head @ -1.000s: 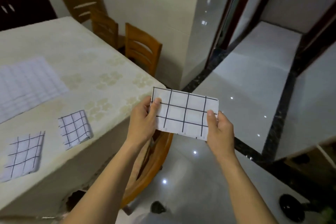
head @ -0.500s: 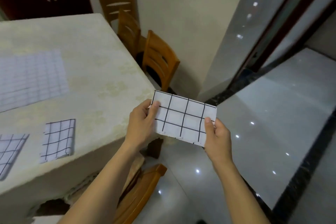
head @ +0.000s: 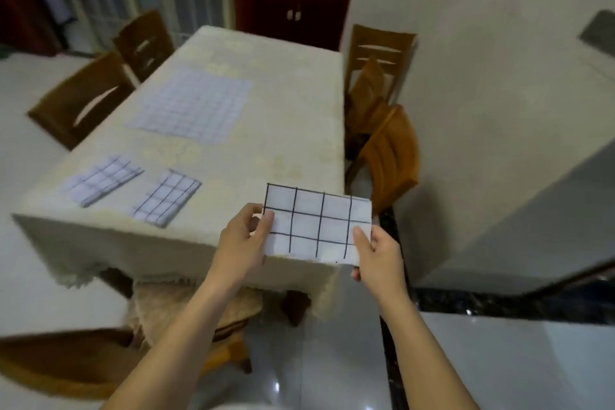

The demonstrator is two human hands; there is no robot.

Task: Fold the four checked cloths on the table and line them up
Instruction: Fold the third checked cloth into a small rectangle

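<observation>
The held cloth (head: 316, 226) is pinched between both hands. The left hand (head: 243, 243) grips its left short edge with the thumb on top, and the right hand (head: 379, 253) grips its lower right corner. Its long axis runs from hand to hand, and it appears to hang over the near right corner of the desk (head: 283, 110). The row it should join lies left of the left hand, which is the nearer one. The near folded cloth (head: 166, 201) comes first, then the far folded cloth (head: 103, 178) beyond it. The unfolded cloth (head: 193, 106) lies well ahead of both hands.
</observation>
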